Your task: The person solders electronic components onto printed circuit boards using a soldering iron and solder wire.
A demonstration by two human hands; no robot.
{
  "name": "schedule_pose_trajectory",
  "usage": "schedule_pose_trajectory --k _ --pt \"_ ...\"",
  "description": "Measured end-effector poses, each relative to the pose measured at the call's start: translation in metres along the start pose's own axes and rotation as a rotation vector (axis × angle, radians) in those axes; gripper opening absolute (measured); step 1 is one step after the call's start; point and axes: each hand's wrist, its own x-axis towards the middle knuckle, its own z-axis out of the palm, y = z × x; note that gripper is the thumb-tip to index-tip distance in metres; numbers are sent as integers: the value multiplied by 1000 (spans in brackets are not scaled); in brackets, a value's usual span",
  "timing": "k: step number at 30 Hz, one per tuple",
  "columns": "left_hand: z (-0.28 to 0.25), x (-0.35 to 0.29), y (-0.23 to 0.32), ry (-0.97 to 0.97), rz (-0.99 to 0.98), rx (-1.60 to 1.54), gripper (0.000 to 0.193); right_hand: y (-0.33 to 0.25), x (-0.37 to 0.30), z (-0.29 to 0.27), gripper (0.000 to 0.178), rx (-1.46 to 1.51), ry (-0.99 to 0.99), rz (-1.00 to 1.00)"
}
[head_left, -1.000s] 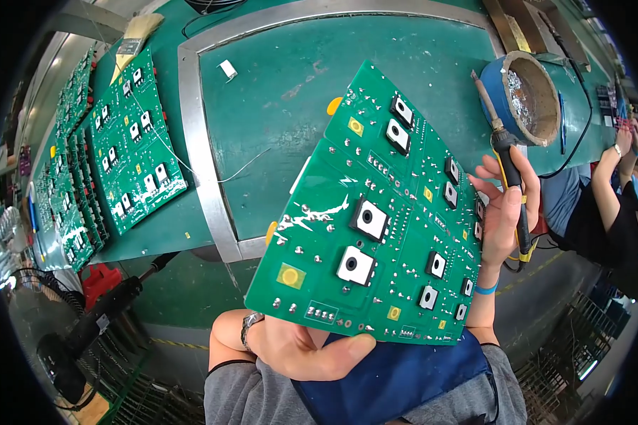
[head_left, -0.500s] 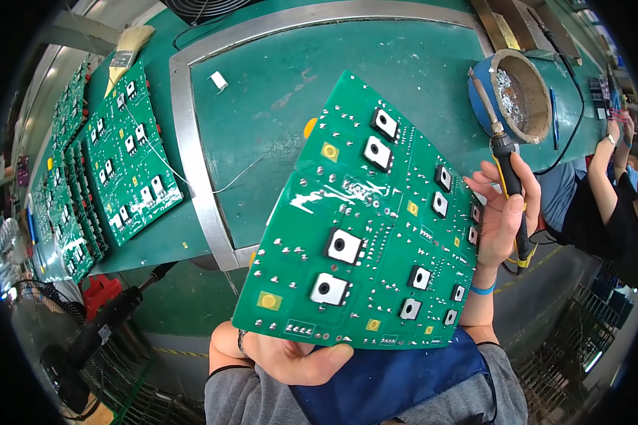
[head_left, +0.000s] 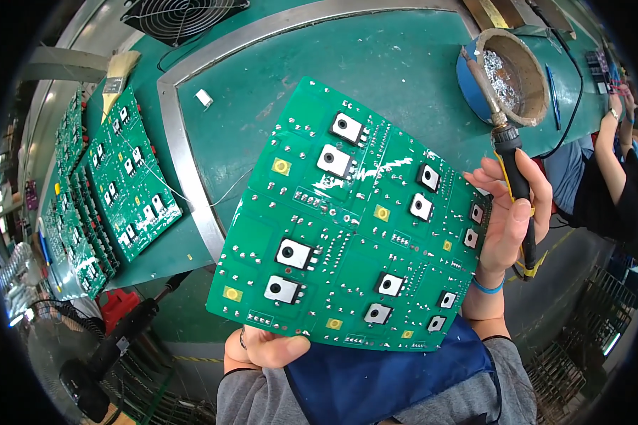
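Observation:
A large green circuit board [head_left: 354,258] with white-and-black chips and many solder joints is held up, tilted, in front of me. My left hand [head_left: 275,347] grips its lower left edge, thumb on the face and the other fingers hidden behind. At the board's right edge, my right hand [head_left: 507,227] is closed around the black handle of a soldering iron [head_left: 515,170], whose tip points up. Some right-hand fingers reach toward the board's edge; whether they touch it I cannot tell. The iron's tip is beside a blue round pot [head_left: 471,88] holding bits of solder.
More circuit boards [head_left: 124,177] stand stacked at the left, with a paintbrush [head_left: 117,78] at their far end. A small white block [head_left: 204,98] lies within the metal frame [head_left: 184,145] on the green table. A black fan [head_left: 184,18] stands at the back. Another person's arm [head_left: 604,152] is at far right.
The circuit board has swung to the left and turned to face me more squarely. My left hand has moved left with it, and my right hand still holds the soldering iron.

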Motion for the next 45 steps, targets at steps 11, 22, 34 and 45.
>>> schedule_pose_trajectory --k 11,22,34,45 --pt "-6 5 3 101 3 23 89 -13 -4 -1 58 -76 5 32" --pt "-7 8 2 151 1 34 92 -17 0 0 51 -97 -20 98" --pt "-5 9 0 197 18 58 92 -20 -1 0 49 -102 -8 134" --pt "-4 2 2 166 34 46 88 -14 0 0 45 -55 -16 93"
